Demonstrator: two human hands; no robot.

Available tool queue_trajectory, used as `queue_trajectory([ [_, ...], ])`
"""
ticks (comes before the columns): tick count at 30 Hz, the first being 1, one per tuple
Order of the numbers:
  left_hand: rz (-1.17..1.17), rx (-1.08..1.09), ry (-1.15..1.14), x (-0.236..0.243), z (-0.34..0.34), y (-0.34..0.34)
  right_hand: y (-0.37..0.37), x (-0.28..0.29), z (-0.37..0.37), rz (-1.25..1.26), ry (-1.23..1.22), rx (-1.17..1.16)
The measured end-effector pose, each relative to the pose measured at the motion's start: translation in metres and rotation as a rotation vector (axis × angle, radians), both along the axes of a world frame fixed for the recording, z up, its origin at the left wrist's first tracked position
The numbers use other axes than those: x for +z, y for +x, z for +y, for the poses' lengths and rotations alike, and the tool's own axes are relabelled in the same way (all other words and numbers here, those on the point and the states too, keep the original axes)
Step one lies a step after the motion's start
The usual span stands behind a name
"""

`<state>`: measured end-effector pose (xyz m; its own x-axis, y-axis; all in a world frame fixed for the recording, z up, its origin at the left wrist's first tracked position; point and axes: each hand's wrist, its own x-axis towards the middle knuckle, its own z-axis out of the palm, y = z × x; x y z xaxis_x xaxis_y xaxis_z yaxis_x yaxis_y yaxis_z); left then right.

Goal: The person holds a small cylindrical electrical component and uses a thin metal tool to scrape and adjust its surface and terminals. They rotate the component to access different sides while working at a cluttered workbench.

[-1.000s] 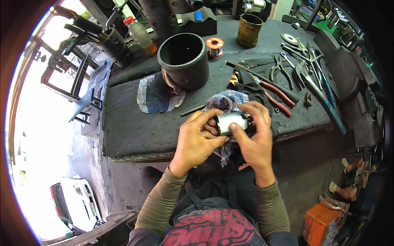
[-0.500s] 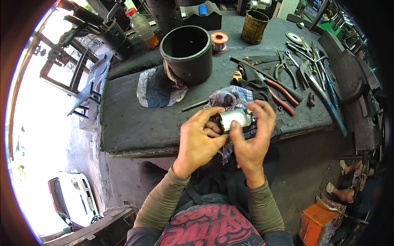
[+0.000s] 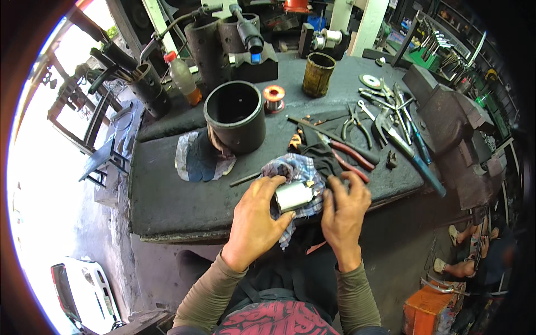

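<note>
My left hand [image 3: 255, 220] grips a silver metal cylinder [image 3: 294, 196] from its left side, with the thumb below and the fingers over its left end. Small brass-coloured fittings show at the cylinder's right end. A plaid cloth [image 3: 306, 167] lies bunched behind and beneath it at the bench's front edge. My right hand [image 3: 347, 218] is apart from the cylinder, to its right, with bent, separated fingers and nothing visible in them. Its fingertips are beside the black cloth [image 3: 324, 159], on which red-handled pliers [image 3: 349, 159] lie. A short metal bar [image 3: 244, 179] rests left of the plaid cloth.
A large black pipe section [image 3: 237, 125] stands on the dark bench [image 3: 173, 215]. Behind it are a solder spool [image 3: 273, 99], a rusty can [image 3: 318, 78] and a plastic bottle [image 3: 181, 78]. Several hand tools [image 3: 393, 120] lie right, beside a bulky vise [image 3: 441, 111].
My right hand has come off the cylinder and moved to its right. My left hand still holds the cylinder. The whole view has shifted, showing more of the bench's far side.
</note>
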<state>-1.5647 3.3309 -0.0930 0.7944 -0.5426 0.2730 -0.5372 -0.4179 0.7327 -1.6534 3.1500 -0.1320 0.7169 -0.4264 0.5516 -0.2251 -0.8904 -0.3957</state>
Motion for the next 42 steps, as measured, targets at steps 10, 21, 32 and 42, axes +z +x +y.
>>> queue_trajectory([
  [10, -0.097, -0.043, 0.109, -0.004, -0.007, 0.018, 0.004, 0.026, -0.077, -0.094, 0.274, 0.083],
  [21, 0.080, -0.030, 0.150, 0.015, -0.006, 0.022, 0.114, 0.255, -0.372, 0.084, -0.188, -0.353],
  [32, 0.178, 0.008, 0.291, 0.024, -0.009, 0.020, 0.137, 0.258, -0.526, 0.769, 0.031, -0.504],
  [42, 0.225, 0.075, 0.347, 0.029, -0.016, 0.012, 0.170, 0.234, -0.595, 1.194, 0.059, -0.431],
])
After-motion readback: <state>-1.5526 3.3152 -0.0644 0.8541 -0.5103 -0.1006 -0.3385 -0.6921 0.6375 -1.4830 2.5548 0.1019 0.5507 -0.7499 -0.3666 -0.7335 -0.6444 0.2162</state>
